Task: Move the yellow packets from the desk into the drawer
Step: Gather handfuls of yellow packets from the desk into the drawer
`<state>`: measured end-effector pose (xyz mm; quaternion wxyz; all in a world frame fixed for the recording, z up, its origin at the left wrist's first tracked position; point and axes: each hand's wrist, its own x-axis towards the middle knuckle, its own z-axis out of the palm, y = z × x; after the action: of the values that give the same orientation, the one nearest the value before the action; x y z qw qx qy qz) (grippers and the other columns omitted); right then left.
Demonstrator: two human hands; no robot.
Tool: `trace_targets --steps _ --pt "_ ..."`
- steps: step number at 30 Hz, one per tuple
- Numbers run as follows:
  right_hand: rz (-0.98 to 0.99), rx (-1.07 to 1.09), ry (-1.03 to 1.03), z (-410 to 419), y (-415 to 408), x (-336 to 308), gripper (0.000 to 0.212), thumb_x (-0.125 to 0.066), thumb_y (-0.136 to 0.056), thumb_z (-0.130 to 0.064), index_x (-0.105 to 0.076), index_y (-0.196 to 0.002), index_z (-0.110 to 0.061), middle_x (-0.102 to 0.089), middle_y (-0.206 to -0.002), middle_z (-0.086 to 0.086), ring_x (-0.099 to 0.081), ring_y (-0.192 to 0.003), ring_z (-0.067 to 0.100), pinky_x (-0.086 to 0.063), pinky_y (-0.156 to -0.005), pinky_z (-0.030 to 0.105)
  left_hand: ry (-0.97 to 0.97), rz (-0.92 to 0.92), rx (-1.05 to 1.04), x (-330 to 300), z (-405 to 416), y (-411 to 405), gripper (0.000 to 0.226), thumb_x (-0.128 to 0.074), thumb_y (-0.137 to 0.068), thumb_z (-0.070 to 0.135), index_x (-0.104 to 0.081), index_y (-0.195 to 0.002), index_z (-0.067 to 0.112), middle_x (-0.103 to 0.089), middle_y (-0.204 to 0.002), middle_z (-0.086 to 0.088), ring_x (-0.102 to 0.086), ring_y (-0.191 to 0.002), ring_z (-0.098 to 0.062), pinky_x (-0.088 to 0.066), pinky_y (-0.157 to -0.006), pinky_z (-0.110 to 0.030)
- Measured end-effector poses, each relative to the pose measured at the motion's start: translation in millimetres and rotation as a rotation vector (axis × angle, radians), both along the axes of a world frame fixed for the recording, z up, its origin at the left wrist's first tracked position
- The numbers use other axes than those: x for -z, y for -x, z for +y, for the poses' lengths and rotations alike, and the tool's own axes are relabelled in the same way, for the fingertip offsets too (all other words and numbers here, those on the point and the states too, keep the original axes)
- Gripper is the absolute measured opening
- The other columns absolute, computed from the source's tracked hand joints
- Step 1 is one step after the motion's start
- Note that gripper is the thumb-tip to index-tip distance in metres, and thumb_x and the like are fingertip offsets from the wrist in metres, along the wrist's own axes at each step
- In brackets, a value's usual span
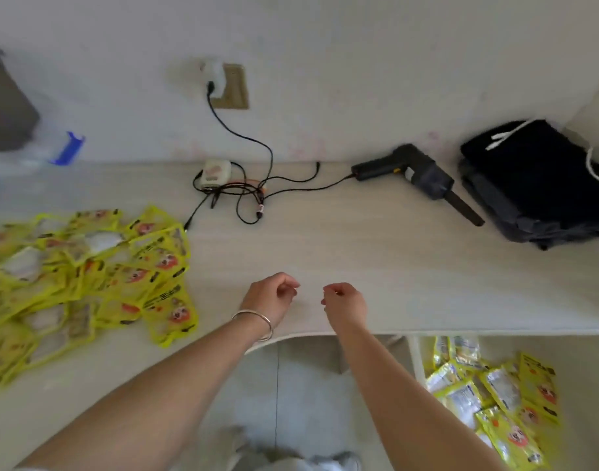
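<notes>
Bare forearms, a thin silver bangle on the left wrist.

Yellow packets; pale desk; black bag.

No legible text anywhere (print on the yellow packets too blurred to read)

A black handheld blower lies far right beside folded dark cloth; tangled black cables and a white charger sit centre-far.
</notes>
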<state>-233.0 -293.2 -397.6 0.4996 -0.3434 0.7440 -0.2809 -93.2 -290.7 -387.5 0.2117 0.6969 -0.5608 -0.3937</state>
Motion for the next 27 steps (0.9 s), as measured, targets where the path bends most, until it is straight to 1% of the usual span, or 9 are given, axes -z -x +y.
trace_targets --steps 7,10,12,15,20,22,24,25,27 --pt "0.022 -0.273 -0.041 -8 -145 7 0.022 -0.046 -0.089 -0.019 -0.065 -0.099 -0.019 -0.07 -0.099 0.006 -0.066 -0.093 0.026 -0.049 -0.067 0.029 -0.016 -0.012 -0.268 5 22 -159 0.019 -0.053 -0.088 0.006 -0.067 -0.09 0.02 -0.07 -0.086 0.0 -0.068 -0.09 -0.02 -0.053 -0.082 -0.028" --pt "0.047 -0.364 -0.05 -14 -186 9 0.022 -0.047 -0.087 -0.018 -0.066 -0.098 -0.02 -0.07 -0.103 0.006 -0.065 -0.089 0.025 -0.05 -0.07 0.03 -0.046 -0.087 -0.37 10 32 -204 0.02 -0.054 -0.089 0.008 -0.069 -0.098 0.017 -0.072 -0.098 -0.001 -0.064 -0.089 -0.014 -0.046 -0.081 -0.02" --pt "0.062 -0.417 -0.05 -21 -208 9 0.023 -0.048 -0.087 -0.017 -0.066 -0.1 -0.02 -0.07 -0.106 0.006 -0.063 -0.087 0.023 -0.048 -0.069 0.028 -0.081 -0.142 -0.47 15 34 -226 0.021 -0.054 -0.088 0.011 -0.069 -0.102 0.017 -0.07 -0.108 -0.002 -0.065 -0.099 -0.019 -0.049 -0.087 -0.027" --pt "0.143 -0.538 -0.036 -38 -233 9 0.027 -0.048 -0.088 -0.018 -0.065 -0.109 -0.02 -0.067 -0.113 0.003 -0.062 -0.099 0.023 -0.048 -0.076 0.027 -0.161 -0.207 -0.66 25 33 -250 0.024 -0.055 -0.085 0.019 -0.065 -0.108 0.019 -0.061 -0.12 -0.005 -0.061 -0.107 -0.025 -0.048 -0.094 -0.038" --pt "0.258 -0.698 0.014 -68 -261 10 0.046 -0.054 -0.086 -0.017 -0.051 -0.132 -0.021 -0.054 -0.131 0.0 -0.056 -0.115 0.022 -0.047 -0.087 0.032 -0.303 -0.285 -0.814 37 24 -260 0.046 -0.056 -0.087 0.035 -0.054 -0.129 0.017 -0.048 -0.137 -0.012 -0.047 -0.126 -0.03 -0.041 -0.102 -0.04" --pt "0.272 -0.756 0.026 -81 -271 12 0.045 -0.057 -0.084 -0.023 -0.05 -0.129 -0.022 -0.053 -0.127 0.002 -0.053 -0.116 0.023 -0.044 -0.087 0.033 -0.34 -0.348 -0.803 39 16 -260 0.047 -0.055 -0.086 0.042 -0.056 -0.127 0.019 -0.052 -0.131 -0.013 -0.047 -0.124 -0.03 -0.041 -0.102 -0.039" --pt "0.289 -0.784 0.025 -93 -281 13 0.028 -0.059 -0.081 -0.03 -0.051 -0.107 -0.023 -0.054 -0.108 0.004 -0.052 -0.099 0.024 -0.042 -0.08 0.034 -0.364 -0.328 -0.82 37 7 -258 0.046 -0.057 -0.085 0.044 -0.058 -0.123 0.018 -0.054 -0.126 -0.013 -0.049 -0.121 -0.031 -0.042 -0.098 -0.039" --pt "0.293 -0.795 0.016 -99 -288 15 0.029 -0.06 -0.079 -0.033 -0.05 -0.103 -0.019 -0.055 -0.104 0.003 -0.053 -0.096 0.025 -0.042 -0.078 0.034 -0.372 -0.289 -0.844 37 3 -257 0.045 -0.058 -0.085 0.042 -0.057 -0.123 0.017 -0.054 -0.126 -0.013 -0.05 -0.12 -0.031 -0.043 -0.097 -0.039" --pt "0.279 -0.814 -0.031 -104 -298 19 0.041 -0.062 -0.078 -0.037 -0.056 -0.114 -0.018 -0.064 -0.109 0.001 -0.059 -0.101 0.026 -0.048 -0.08 0.034 -0.369 -0.225 -0.862 39 -4 -255 0.044 -0.06 -0.085 0.033 -0.054 -0.127 0.018 -0.056 -0.127 -0.01 -0.055 -0.118 -0.03 -0.047 -0.096 -0.039"
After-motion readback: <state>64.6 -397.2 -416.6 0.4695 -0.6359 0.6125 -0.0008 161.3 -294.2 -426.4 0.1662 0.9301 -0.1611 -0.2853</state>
